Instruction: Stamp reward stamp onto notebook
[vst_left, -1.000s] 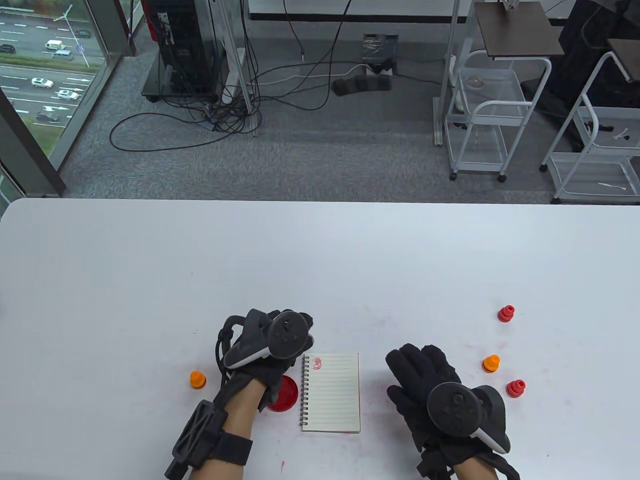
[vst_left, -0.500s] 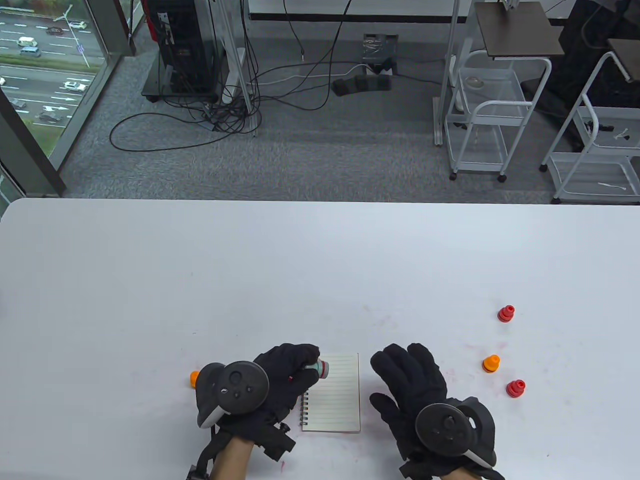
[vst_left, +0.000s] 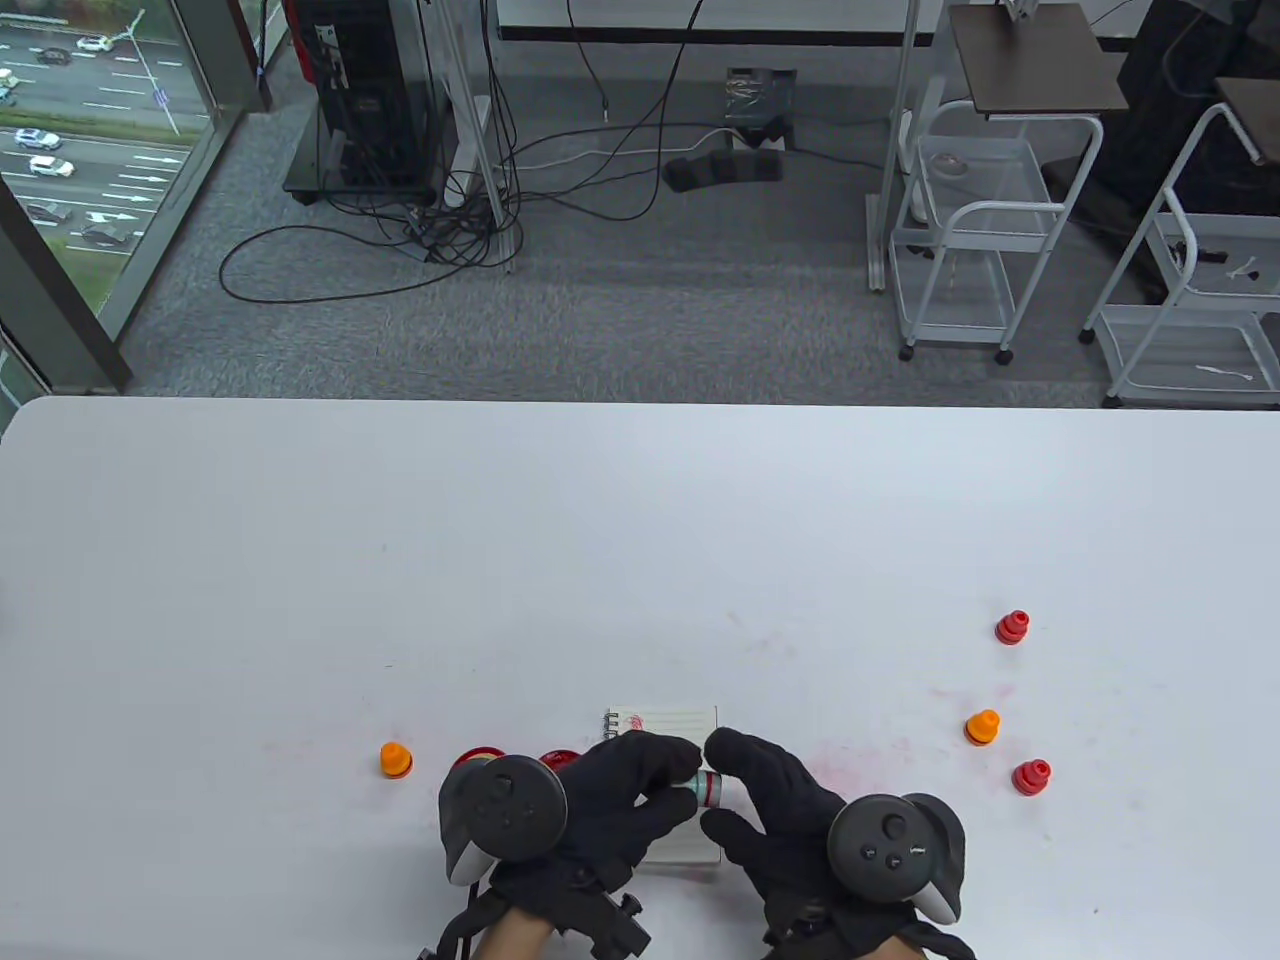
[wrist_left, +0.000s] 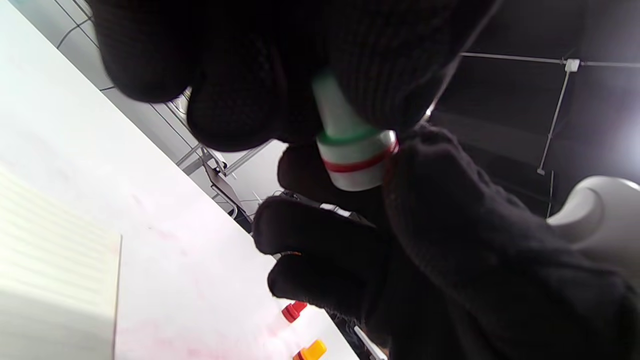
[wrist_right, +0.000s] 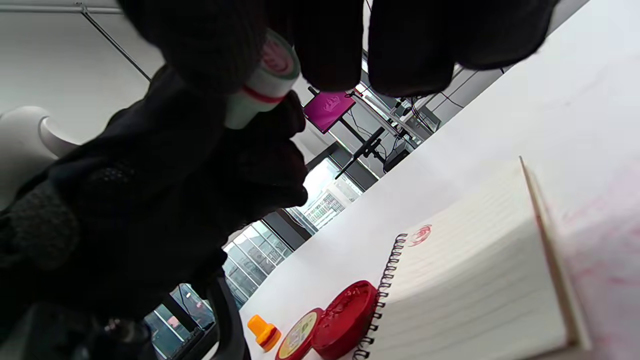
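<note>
The reward stamp (vst_left: 708, 788), white with a red and a green band, lies sideways in the air above the notebook (vst_left: 665, 718). My left hand (vst_left: 680, 775) grips its narrow end, as the left wrist view shows around the stamp (wrist_left: 356, 160). My right hand (vst_left: 722, 785) pinches the wide end between thumb and forefinger. In the right wrist view the stamp (wrist_right: 262, 85) shows its red face between my fingers. The lined spiral notebook (wrist_right: 475, 260) bears one red imprint (wrist_right: 420, 235) at its top left. The hands hide most of the page in the table view.
An open red ink pad (vst_left: 560, 760) lies left of the notebook, partly under my left hand. An orange stamp (vst_left: 396, 760) stands further left. Two red stamps (vst_left: 1012, 627) (vst_left: 1031, 776) and an orange one (vst_left: 983, 727) stand at the right. The table (vst_left: 640, 520) has faint red smears.
My left hand has lifted the stamp from the page and drawn it toward the front edge. My right hand has moved left and taken hold of the stamp's wide end.
</note>
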